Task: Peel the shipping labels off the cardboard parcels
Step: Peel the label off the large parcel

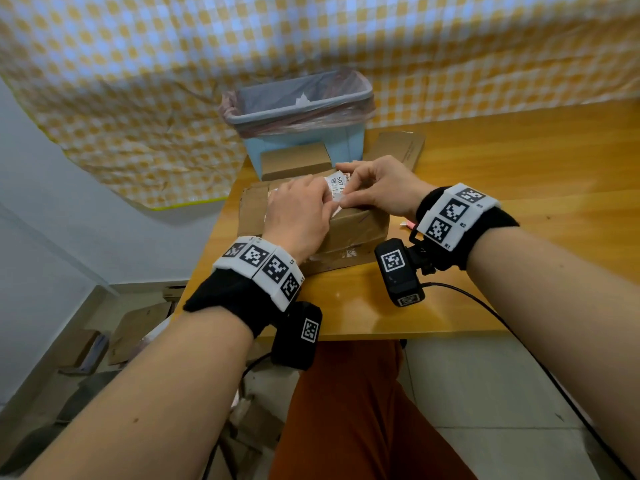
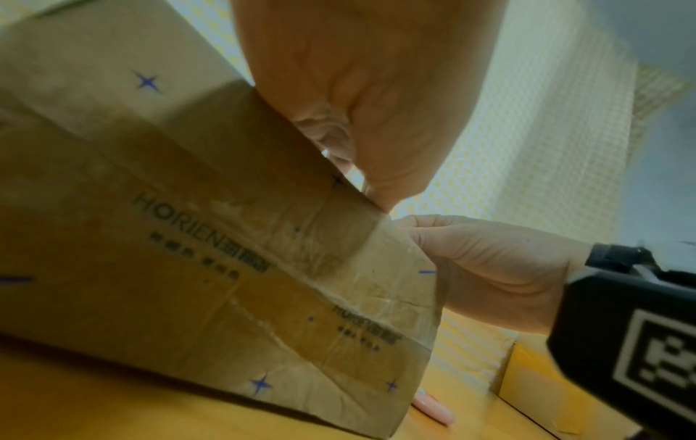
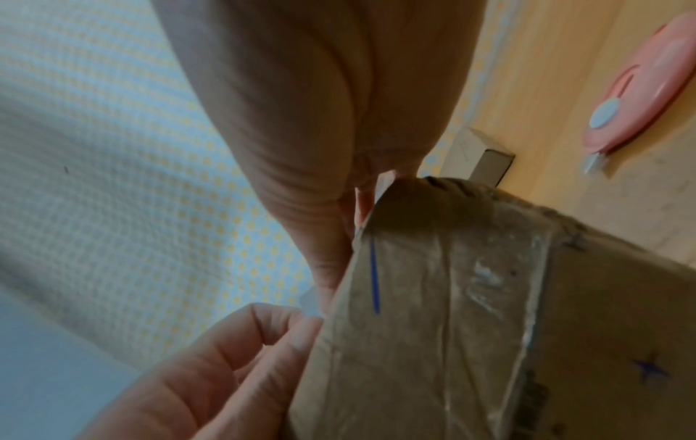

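A brown cardboard parcel [image 1: 356,226] printed with blue stars lies on the wooden table [image 1: 519,168], and both my hands are on its top. A white shipping label [image 1: 338,186] with a barcode and "507" shows between them. My left hand [image 1: 301,209] has curled fingers that pinch the label's left edge; in the right wrist view the left hand [image 3: 241,357] holds a pale strip beside the parcel [image 3: 452,327]. My right hand [image 1: 377,188] clamps the parcel's top corner, thumb on the near edge and fingers curled over the label. From the left wrist, the right hand [image 2: 489,268] reaches the parcel [image 2: 188,268].
A light blue bin [image 1: 304,133] lined with a pink bag stands behind the parcel. A smaller cardboard box [image 1: 294,161] sits in front of the bin and a flat carton [image 1: 401,147] beside it. A pink round tool [image 3: 640,89] lies on the table to the right. Cardboard scraps litter the floor at the left.
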